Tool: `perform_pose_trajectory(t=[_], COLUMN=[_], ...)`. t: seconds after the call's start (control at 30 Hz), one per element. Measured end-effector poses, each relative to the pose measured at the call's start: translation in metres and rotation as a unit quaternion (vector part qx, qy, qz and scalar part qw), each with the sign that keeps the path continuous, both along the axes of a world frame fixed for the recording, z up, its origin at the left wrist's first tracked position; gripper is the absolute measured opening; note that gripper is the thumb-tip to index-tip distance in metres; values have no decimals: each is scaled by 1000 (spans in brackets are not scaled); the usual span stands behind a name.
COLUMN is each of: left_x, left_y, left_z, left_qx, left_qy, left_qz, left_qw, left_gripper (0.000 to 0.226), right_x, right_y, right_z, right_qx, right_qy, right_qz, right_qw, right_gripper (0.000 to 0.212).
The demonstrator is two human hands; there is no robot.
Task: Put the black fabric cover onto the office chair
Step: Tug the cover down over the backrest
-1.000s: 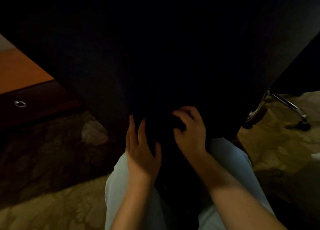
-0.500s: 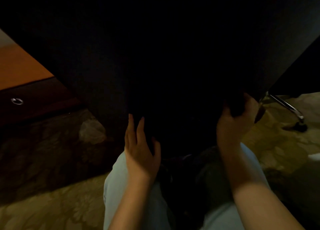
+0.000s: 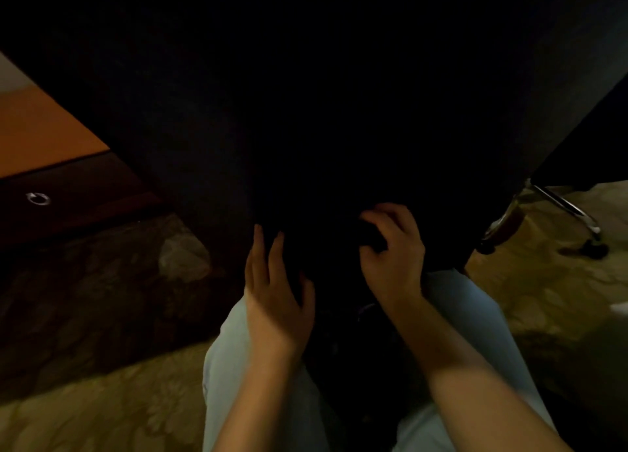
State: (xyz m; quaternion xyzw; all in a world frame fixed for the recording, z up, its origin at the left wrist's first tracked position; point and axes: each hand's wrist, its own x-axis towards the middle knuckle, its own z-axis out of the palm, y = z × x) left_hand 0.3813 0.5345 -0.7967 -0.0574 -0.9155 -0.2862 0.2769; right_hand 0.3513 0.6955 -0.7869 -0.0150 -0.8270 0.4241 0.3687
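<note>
Though dim, black cover [image 3: 306, 111] edge within right hand [image 3: 394, 247], left hand [image 3: 275, 298] beside.

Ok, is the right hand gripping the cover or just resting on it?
Gripping: the right hand curls its fingers round a bunch of the black fabric cover near its lower edge.

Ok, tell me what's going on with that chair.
A person is working at the lower edge of the black fabric cover draped over the office chair. The left hand lies flat against the cloth with straight fingers, while the right hand pinches a bunch of it with curled fingers. A chrome metal base leg shows at the right, above patterned carpet. It is too dark to tell how far on the cover is.
</note>
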Motion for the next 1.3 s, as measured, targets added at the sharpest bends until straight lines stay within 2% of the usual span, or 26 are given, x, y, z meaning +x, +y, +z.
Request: perform_pose_trajectory(t=[0.17, 0.33, 0.43, 0.6, 0.7, 0.77, 0.93, 1.17, 1.3], left_x=[1, 1, 2, 2, 1, 2, 1, 3, 4], left_y=[3, 7, 9, 9, 7, 7, 8, 10, 11], left_z=[0, 1, 2, 0, 0, 1, 2, 2, 2], left_qx=[12, 12, 15, 8, 5, 9, 19, 24, 23], left_qy=[-3, -5, -2, -3, -4, -7, -6, -12, -7], left_qz=[1, -4, -6, -6, -8, -7, 0, -7, -8], left_qw=[1000, 1000, 1000, 1000, 1000, 1000, 1000, 1000, 1000], left_gripper=[59, 58, 58, 58, 59, 59, 59, 59, 58], right_x=[1, -10, -11, -4, -4, -4, -2, -11, -7], right_y=[31, 50, 42, 9, 7, 12, 35, 60, 31], right_z=[9, 13, 9, 6, 3, 3, 10, 11, 10], right_qx=[-94, -235, -194, -101, -27, -12, -65, -227, -148], right_qy=[55, 91, 96, 70, 48, 42, 71, 78, 93], right_qz=[-99, -180, -181, -73, -24, -17, -86, -189, -146], right_qw=[989, 951, 959, 990, 998, 999, 992, 952, 974], right_gripper=[34, 35, 31, 25, 31, 31, 27, 33, 31])
